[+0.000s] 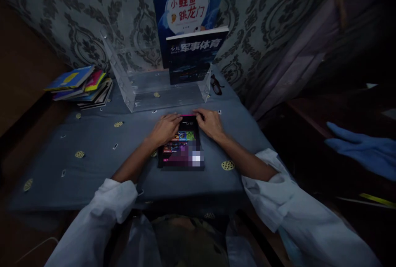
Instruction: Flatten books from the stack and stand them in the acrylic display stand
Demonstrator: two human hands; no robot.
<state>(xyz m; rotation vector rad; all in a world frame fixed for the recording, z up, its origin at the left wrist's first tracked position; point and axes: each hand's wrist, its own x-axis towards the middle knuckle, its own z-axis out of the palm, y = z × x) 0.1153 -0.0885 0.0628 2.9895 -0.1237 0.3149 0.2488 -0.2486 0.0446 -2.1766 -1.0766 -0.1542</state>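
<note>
A dark book [185,127] with a pink top edge lies flat on the cloth-covered table, rows of small colourful pictures on its face and its lower part blurred out. At its upper left corner, my left hand [167,129] has its fingers bent over the edge. My right hand [210,123] closes with curled fingers on the upper right corner. Just beyond both hands stands a clear acrylic book rack [173,98]. In the rack, a dark book with white Chinese lettering [194,61] leans at the right, in front of a larger blue book [188,3].
Several books are stacked [83,87] at the back left. Dark-framed glasses [216,85] lie right of the rack, near the patterned wall. Off the table's right side are a blue glove [365,147] and a yellow strip [377,200]. A curtain [287,69] hangs at the right.
</note>
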